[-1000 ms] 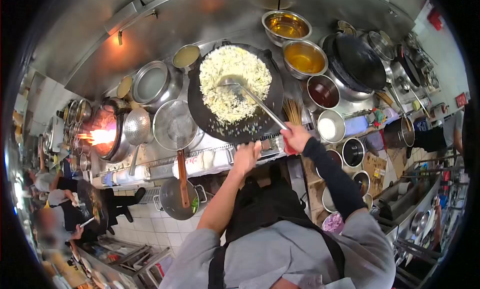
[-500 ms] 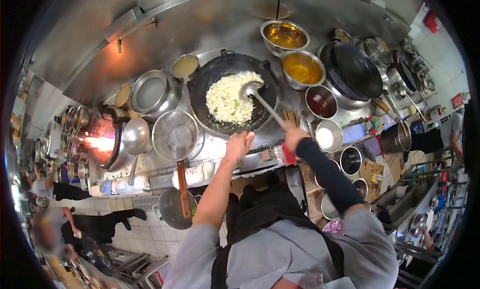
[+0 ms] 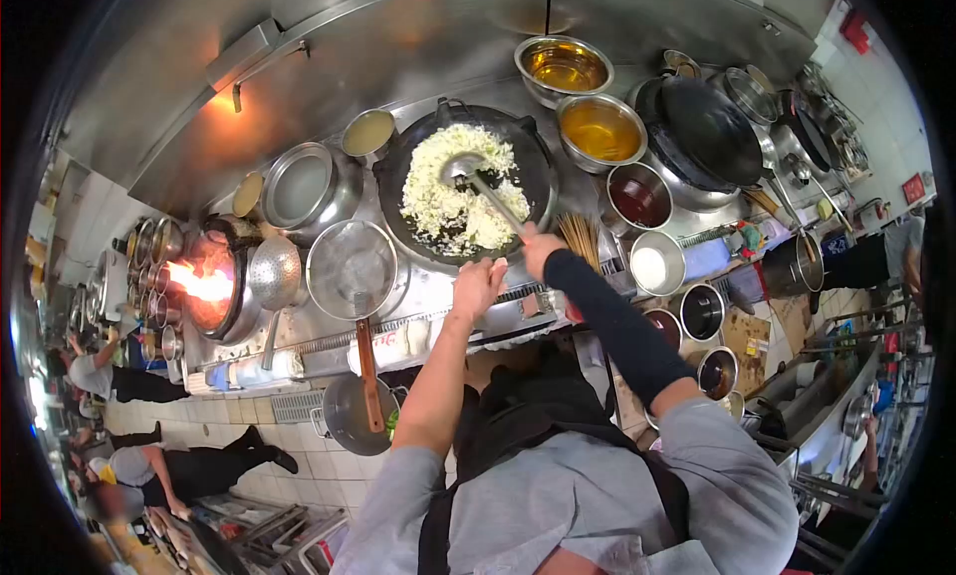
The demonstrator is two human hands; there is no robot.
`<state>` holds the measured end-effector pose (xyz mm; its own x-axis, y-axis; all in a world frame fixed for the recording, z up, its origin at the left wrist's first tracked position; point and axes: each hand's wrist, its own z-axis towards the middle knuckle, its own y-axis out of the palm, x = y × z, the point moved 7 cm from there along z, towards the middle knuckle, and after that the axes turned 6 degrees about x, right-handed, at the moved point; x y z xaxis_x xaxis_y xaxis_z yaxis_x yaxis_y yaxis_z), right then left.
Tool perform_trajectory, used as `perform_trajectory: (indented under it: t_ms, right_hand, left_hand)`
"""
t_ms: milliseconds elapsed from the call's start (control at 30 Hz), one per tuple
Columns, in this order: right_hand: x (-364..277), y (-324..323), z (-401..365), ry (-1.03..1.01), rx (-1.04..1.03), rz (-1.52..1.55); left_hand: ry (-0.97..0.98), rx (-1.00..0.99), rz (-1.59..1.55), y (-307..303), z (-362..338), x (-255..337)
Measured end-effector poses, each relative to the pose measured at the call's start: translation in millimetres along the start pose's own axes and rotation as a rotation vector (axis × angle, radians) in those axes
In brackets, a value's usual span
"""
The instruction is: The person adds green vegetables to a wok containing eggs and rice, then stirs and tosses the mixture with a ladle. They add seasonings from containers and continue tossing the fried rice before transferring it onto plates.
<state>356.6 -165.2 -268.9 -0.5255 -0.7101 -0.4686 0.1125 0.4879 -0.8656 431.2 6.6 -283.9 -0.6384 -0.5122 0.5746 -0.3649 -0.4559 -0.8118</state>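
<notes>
My right hand (image 3: 542,253), in a dark sleeve, is closed round the handle of a steel ladle (image 3: 493,199). The ladle's bowl rests in the rice (image 3: 438,182), which is pale with small green bits. This rice lies in a large black wok (image 3: 538,182), spread in a ring around a darker bare patch. At the wok's near edge my left hand (image 3: 480,288) has its fingers curled against the rim; the exact part gripped is hidden beneath them.
Left are a wire strainer (image 3: 351,266), a perforated skimmer (image 3: 275,273) and a flaming burner (image 3: 204,281). Oil bowls (image 3: 602,132), a dark red sauce pot (image 3: 638,197), a bamboo brush (image 3: 578,238) and another black wok (image 3: 709,137) stand right. Other people (image 3: 199,475) work lower left.
My right hand has drawn the ladle left and nearer, from the wok's right side to the middle of the rice. The rice has spread out. My left hand stays at the rim.
</notes>
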Motion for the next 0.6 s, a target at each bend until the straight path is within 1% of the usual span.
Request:
perform_trajectory:
  t_ms: [33,67,133,167,233,267,333,367,400,433,467,500,533,567,600]
  right_hand:
    - [-19,0,-20,-0.008,0.000,0.075]
    - [-19,7,-41,-0.061,-0.073,0.040]
    - [-14,-19,-89,-0.087,-0.177,0.006]
    - [-12,-46,-110,-0.064,-0.210,0.003]
    - [26,-47,-85,-0.224,-0.086,-0.104]
    - [33,-48,-68,-0.252,-0.075,-0.165]
    - [17,-27,-18,-0.334,-0.078,-0.261]
    - [7,-11,-3,-0.336,-0.078,-0.243]
    - [0,4,3,-0.291,-0.065,-0.181]
    - [-3,8,-9,-0.227,-0.024,-0.064]
    - [-6,12,-21,-0.168,0.023,0.057]
    - [-5,13,-46,-0.227,0.067,0.095]
    - [-16,-21,-78,-0.190,-0.087,0.266]
    - [-19,-44,-105,-0.268,-0.101,0.370]
    - [-22,-66,-132,-0.345,-0.123,0.473]
  left_hand:
    - [0.003,0.003,0.004,0,2,-1]
    - [-0.010,-0.013,0.004,0,4,-2]
    - [-0.034,-0.058,0.001,2,1,-3]
    - [-0.020,-0.057,0.001,3,0,-4]
    - [-0.001,-0.039,-0.002,5,3,-5]
    - [-0.001,-0.029,-0.001,4,-3,-6]
    - [0.012,0.011,-0.003,0,1,0]
    - [0.013,-0.007,0.004,1,3,2]
    - [0.010,-0.026,0.009,2,2,2]
    - [0.008,-0.043,0.020,3,3,-2]
    - [0.049,-0.029,0.022,5,5,-4]
    - [0.041,-0.012,0.039,5,2,-5]
    - [0.030,0.005,0.050,8,1,-5]
    - [0.012,0.021,0.059,12,-4,-4]
    - [-0.047,0.025,0.044,-6,-11,12]
